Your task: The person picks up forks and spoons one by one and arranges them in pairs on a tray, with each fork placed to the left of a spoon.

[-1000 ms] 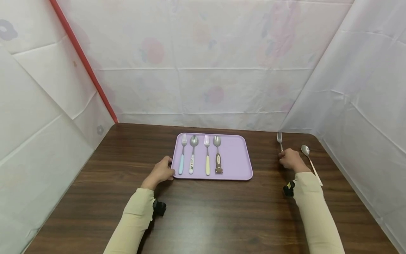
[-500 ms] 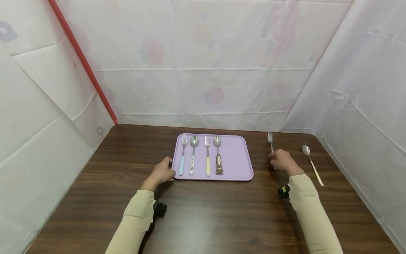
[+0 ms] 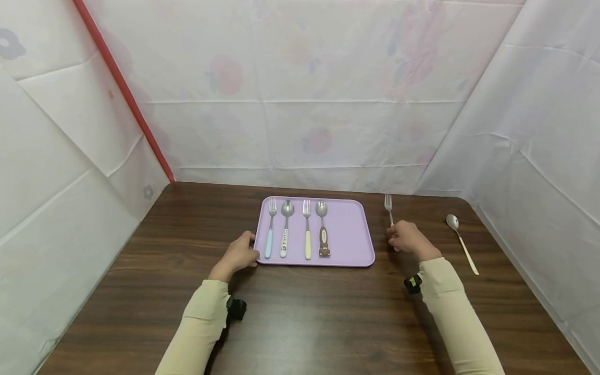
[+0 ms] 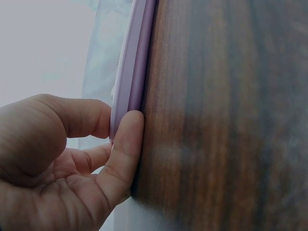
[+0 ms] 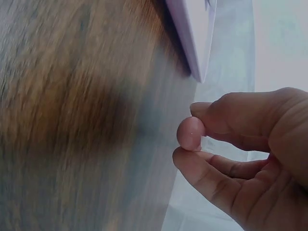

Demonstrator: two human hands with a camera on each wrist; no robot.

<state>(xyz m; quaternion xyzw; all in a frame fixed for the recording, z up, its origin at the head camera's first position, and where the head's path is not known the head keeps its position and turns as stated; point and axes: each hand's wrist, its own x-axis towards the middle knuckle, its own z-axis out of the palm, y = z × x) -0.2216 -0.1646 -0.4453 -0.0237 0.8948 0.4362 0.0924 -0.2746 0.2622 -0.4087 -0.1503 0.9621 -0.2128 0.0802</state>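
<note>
My left hand (image 3: 239, 253) grips the left end of a lilac tray (image 3: 349, 234), near its front corner. In the left wrist view the fingers and thumb pinch the tray's rim (image 4: 126, 72). My right hand (image 3: 407, 238) holds a fork (image 3: 388, 203) to the right of the tray, tines pointing away. Its rounded pink handle end (image 5: 190, 134) shows between thumb and finger in the right wrist view; the hand hides much of the handle from the head view. On the tray lie a blue-handled fork (image 3: 269, 242), a white-handled spoon (image 3: 284, 242), a yellow-handled fork (image 3: 307, 244) and a brown bear-handled spork (image 3: 324, 242).
A spoon (image 3: 464, 250) with a pale handle lies on the dark wooden table (image 3: 300, 323), right of my right hand. White patterned sheeting (image 3: 300, 130) closes in the table's back and sides. A red strip (image 3: 124, 91) runs down at the left.
My right hand has moved left with the fork, away from the spoon and closer to the tray. The left hand stays on the tray, which has not visibly shifted.
</note>
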